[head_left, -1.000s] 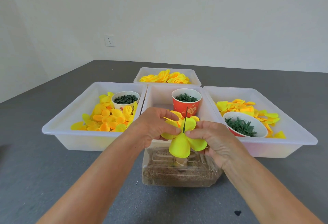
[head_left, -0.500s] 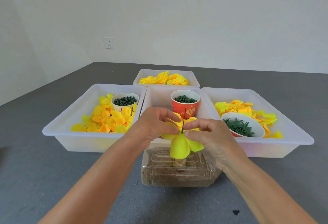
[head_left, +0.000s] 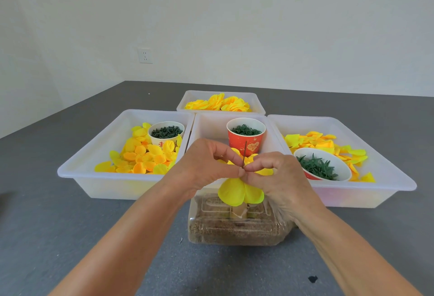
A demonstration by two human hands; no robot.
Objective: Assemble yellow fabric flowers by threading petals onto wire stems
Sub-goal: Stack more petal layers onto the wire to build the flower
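The far tray [head_left: 254,102] already holds finished flowers, loose petals [head_left: 143,158] still fill the side trays, and over the clear box [head_left: 237,230] left hand [head_left: 206,169] and right hand [head_left: 274,178] pinch petals, the half-built flower [head_left: 239,191], round the upright wire stem [head_left: 245,153].

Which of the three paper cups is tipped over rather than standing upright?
The cup in the right tray: it leans on its side, mouth facing the camera, green pieces showing. The white cup and the middle red cup stand upright.
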